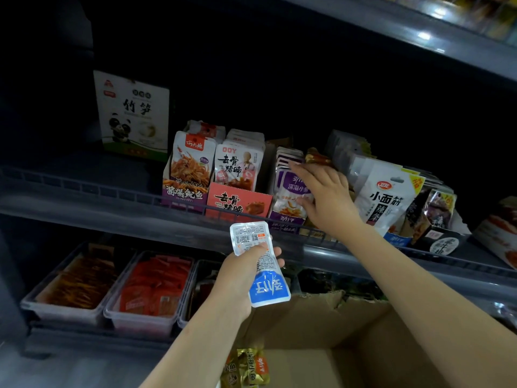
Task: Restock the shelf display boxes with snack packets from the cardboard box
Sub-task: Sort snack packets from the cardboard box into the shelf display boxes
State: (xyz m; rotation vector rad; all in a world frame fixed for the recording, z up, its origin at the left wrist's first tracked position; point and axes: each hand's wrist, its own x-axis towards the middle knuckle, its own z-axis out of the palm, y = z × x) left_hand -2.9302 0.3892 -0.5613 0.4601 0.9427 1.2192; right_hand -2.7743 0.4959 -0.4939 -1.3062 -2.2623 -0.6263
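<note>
From my head camera, the shelf runs across the middle, carrying a row of display boxes: a squid box at ten o'clock from centre, a pink box beside it, then the purple display box of small fish packets, and white gluten-strip bags at three o'clock. A panda carton stands further back at eleven o'clock. Below, at eight o'clock, clear bins hold orange and red packets. The cardboard box sits open at five o'clock, with gold packets at its near edge. My right hand lies with relaxed fingers spread over the purple box's packets, hiding its right side. My left hand grips a blue-and-white snack packet, held just below the shelf edge.
</note>
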